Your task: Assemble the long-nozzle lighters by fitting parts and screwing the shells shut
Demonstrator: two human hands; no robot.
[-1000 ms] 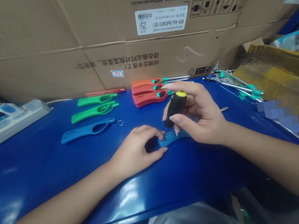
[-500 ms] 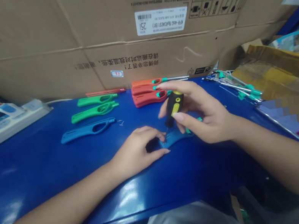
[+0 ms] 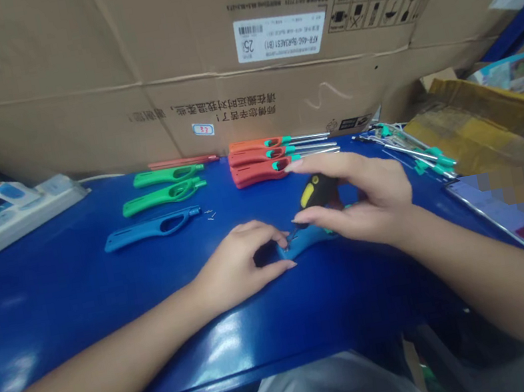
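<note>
While my left hand (image 3: 231, 269) pinched the left end of the blue lighter (image 3: 306, 239), my right hand (image 3: 378, 199) held a black and yellow screwdriver (image 3: 309, 193) above it. I had my left thumb on the near side and my fingers on the far side, I think so the lighter could not slide or spin. It lay flat on the shiny blue table (image 3: 109, 304), which gave it a firm base to be pushed against. My right thumb and fingers were closed on the fat handle, and it leaned so that its thin metal rod pointed down to the left end. I could not tell if the very tip sat in a screw, because it was so small and close to my fingers.

A few tiny screws (image 3: 210, 215) lay on the far side of my left hand, near enough to pick up with ease, I guess. To their left was a blue lighter handle (image 3: 139, 233), with two green handles (image 3: 144, 204) farther off. The orange lighter (image 3: 247, 146) and two red lighters (image 3: 253, 174) lay in a neat row by the cardboard box (image 3: 78, 133), maybe to keep them out of my way.
</note>
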